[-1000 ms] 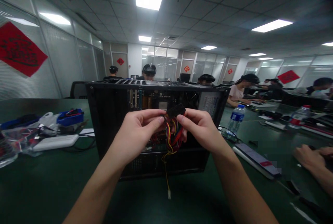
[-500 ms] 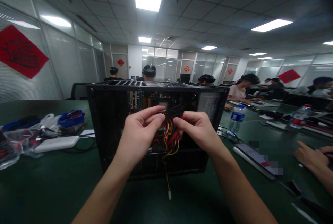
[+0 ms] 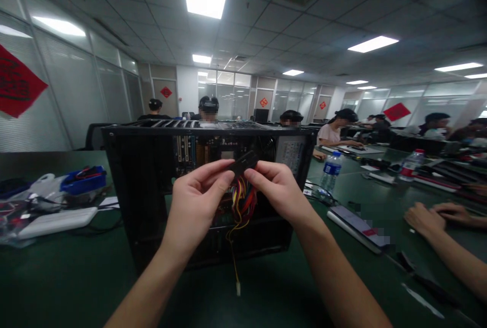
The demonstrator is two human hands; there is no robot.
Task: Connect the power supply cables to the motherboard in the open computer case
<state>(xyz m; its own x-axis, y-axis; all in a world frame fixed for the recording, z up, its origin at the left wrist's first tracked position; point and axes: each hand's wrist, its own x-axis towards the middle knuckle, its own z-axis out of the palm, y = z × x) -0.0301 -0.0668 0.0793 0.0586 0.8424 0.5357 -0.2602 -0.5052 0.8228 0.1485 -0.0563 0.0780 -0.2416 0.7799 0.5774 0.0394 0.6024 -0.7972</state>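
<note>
Presumably, I am now orienting the black connector [image 3: 245, 162], pinched by my left hand [image 3: 198, 191] and right hand [image 3: 277, 184]. Next move, I think, needs slack wires [image 3: 243, 203].

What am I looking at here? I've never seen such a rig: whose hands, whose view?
There is no machine: a person works bare-handed, and the picture comes from a camera on their head, looking forward and down. Their left hand and right hand pinch a black connector; coloured wires hang below it, and a white plug dangles lower. Behind is an open computer case on a green table. Left of it lie a blue tray and a flat white object; right, a phone and a blue-capped bottle. The far-right hands are someone else's.
</note>
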